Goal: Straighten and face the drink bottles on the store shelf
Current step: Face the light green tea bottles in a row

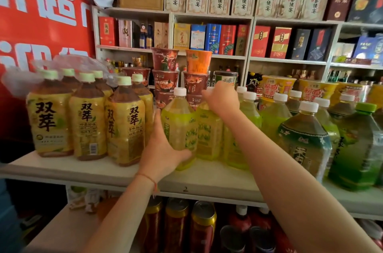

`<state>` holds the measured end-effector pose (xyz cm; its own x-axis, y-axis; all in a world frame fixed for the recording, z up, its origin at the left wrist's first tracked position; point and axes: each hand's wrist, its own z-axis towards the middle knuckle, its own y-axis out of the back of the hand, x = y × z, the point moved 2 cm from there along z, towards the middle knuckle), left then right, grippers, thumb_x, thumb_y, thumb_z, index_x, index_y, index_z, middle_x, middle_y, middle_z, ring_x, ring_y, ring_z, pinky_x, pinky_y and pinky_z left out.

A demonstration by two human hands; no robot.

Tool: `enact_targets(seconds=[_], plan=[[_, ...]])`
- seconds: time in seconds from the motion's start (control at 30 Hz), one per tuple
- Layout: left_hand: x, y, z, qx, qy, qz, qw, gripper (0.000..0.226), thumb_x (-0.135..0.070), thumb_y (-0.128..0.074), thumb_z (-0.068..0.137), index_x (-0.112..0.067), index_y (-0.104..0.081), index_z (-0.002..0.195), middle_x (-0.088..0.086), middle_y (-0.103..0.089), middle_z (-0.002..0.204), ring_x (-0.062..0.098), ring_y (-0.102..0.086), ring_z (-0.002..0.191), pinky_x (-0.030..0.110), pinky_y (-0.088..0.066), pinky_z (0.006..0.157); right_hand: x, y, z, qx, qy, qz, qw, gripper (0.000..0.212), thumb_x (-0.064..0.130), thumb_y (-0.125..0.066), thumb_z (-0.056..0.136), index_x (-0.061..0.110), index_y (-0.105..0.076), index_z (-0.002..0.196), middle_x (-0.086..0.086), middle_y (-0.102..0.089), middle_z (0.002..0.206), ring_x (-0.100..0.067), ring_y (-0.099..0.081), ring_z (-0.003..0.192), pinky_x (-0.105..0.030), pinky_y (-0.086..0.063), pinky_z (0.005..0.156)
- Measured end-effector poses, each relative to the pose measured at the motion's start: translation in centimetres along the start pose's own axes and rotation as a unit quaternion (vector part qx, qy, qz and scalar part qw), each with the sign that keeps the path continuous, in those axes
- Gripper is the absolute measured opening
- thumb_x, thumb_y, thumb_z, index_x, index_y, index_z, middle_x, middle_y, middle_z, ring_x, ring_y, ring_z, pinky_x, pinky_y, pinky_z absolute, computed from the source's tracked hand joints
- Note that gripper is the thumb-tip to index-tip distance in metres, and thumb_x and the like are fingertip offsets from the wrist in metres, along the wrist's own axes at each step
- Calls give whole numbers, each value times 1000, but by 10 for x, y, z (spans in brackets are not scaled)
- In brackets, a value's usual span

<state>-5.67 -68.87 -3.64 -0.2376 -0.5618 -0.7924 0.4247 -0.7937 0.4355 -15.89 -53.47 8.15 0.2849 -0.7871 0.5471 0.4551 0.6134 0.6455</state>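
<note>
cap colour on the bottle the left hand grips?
White cap on the yellow-green bottle; head view, the only one.

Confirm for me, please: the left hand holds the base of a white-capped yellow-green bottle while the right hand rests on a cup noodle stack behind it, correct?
Not quite. In the head view the right hand is on the top of the next yellow-green bottle, not on the cup noodles, which stand behind. The left hand does hold the base of the white-capped bottle.
</note>
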Motion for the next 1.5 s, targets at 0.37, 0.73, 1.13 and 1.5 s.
enact_targets(seconds=[0.37, 0.73, 1.13, 1.5], plan=[[-6, -5, -5, -111, -118, 255, 953, 119, -42, -80, 79, -43, 8, 158, 17, 9, 166, 40, -4, 154, 54, -29, 121, 28, -34, 10, 73, 88, 80, 990, 26, 36, -57, 99, 12, -57, 106, 3, -57, 87, -11, -55, 75, -23, -38, 56], [-21, -21, -1, -169, -215, 342, 899, 59, -13, -80, 74, -15, -61, 130, 26, -24, 161, 46, -17, 151, 59, -21, 120, -17, 23, -26, -232, 160, -123, 952, 29, 15, -53, 92, 5, -59, 120, -16, -53, 122, -32, -49, 113, -41, -42, 97], [-46, -55, -14, -126, -263, 239, 926, 79, -60, -50, 87, -15, -34, 149, 15, -41, 155, 35, -29, 148, 53, -13, 124, -28, 31, -51, -63, 34, 148, 986, 24, 31, -66, 95, 16, -55, 110, 10, -59, 87, -8, -56, 75, -18, -39, 54], [-77, -40, 17, -124, -212, 252, 936, 114, -67, -69, 71, -15, -17, 158, 12, -53, 144, 32, -44, 137, 55, -7, 124, -21, 17, -34, -92, 13, 206, 974, 22, 29, -49, 102, 11, -60, 111, -1, -63, 104, -12, -56, 91, -27, -47, 77]])
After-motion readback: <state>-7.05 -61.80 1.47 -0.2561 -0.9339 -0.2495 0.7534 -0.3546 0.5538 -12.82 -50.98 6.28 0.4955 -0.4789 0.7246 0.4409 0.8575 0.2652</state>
